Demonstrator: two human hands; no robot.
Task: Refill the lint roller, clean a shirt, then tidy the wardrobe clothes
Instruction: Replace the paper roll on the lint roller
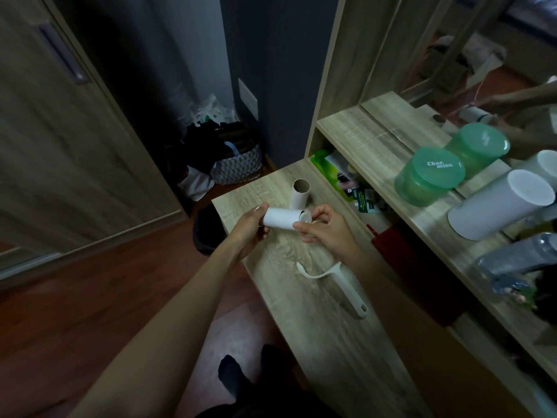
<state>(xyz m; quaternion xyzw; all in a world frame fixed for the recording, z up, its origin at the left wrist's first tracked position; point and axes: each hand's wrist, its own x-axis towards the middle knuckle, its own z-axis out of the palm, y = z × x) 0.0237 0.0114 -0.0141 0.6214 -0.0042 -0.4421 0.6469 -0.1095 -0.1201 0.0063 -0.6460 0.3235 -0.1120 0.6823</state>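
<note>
A white lint refill roll (pixel 281 219) is held level above the wooden table (pixel 316 321). My left hand (pixel 251 229) grips its left end. My right hand (pixel 324 227) pinches the roll's right end, where a round end piece shows. Just behind the roll lies an empty brown cardboard core (pixel 300 194), its open end facing up. The white lint roller handle (pixel 337 283), with no roll on it, lies on the table nearer to me, below my right hand.
A raised shelf on the right carries a green lidded tub (pixel 428 176), a white canister (pixel 497 203) and a mirror (pixel 482 55). A black bin (pixel 208 230) stands at the table's left end. Bags of clothes (pixel 223 155) sit in the far corner beside the wardrobe door (pixel 54 131).
</note>
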